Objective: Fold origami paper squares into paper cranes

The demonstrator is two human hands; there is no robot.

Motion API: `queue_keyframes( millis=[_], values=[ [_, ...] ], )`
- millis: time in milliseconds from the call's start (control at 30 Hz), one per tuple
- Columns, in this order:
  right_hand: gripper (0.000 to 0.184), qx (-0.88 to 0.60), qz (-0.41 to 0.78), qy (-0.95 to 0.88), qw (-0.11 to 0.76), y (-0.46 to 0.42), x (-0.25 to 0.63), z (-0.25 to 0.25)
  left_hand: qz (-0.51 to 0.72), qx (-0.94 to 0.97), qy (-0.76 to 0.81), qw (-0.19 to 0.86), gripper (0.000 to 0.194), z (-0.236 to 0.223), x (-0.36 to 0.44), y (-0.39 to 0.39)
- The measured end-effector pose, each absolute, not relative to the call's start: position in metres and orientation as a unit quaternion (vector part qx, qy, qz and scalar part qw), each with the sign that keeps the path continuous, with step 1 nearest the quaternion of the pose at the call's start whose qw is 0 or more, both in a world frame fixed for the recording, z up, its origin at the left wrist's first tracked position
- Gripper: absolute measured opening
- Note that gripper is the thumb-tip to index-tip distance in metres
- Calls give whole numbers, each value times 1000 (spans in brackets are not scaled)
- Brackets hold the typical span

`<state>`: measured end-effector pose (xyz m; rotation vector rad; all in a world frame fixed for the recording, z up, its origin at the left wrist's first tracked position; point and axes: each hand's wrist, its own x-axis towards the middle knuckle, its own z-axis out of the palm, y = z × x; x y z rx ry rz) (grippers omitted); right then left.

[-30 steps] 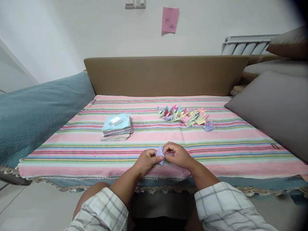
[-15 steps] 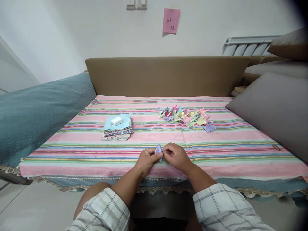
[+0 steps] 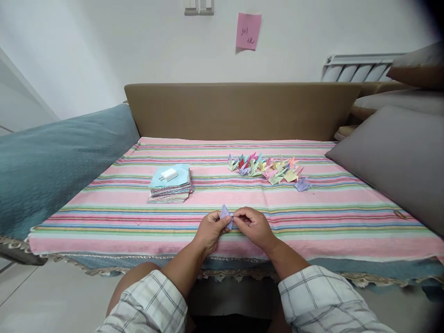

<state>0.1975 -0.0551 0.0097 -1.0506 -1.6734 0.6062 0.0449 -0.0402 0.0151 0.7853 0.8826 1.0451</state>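
Between my hands is a small folded piece of lilac origami paper [image 3: 224, 212]. My left hand [image 3: 212, 230] grips its body, thumb on top and fingers beneath. The thumb and forefinger of my right hand [image 3: 254, 224] pinch a narrow point at its right side. Behind my hands, several folded paper cranes [image 3: 275, 175] in many colours sit in a cluster, with a lilac one [image 3: 303, 184] at the right end. A stack of square coloured paper [image 3: 169, 187] lies to the left, and a white charger plug [image 3: 169, 174] rests on it.
A pink striped cloth [image 3: 114, 203] covers the seat. Grey cushions [image 3: 398, 162] are piled at the right, and a blue-green padded armrest [image 3: 65, 152] bounds the left. The brown backrest [image 3: 243, 111] stands behind. A small brown object [image 3: 400, 214] lies near the right cushion.
The lilac paper has tilted and shifted slightly left in my left hand. My right fingers still pinch its right point. The cranes and the paper stack stay as they were.
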Motion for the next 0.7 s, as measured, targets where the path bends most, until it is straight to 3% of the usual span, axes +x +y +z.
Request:
queue_keyframes(
  millis=[200, 700],
  values=[
    [10, -421, 252, -701, 517, -55, 196, 11, 481, 352, 387, 704, 41, 16, 45, -40],
    [23, -420, 442, -565, 555, -54, 186, 1, 475, 358, 355, 721, 41, 20, 45, -42]
  ],
)
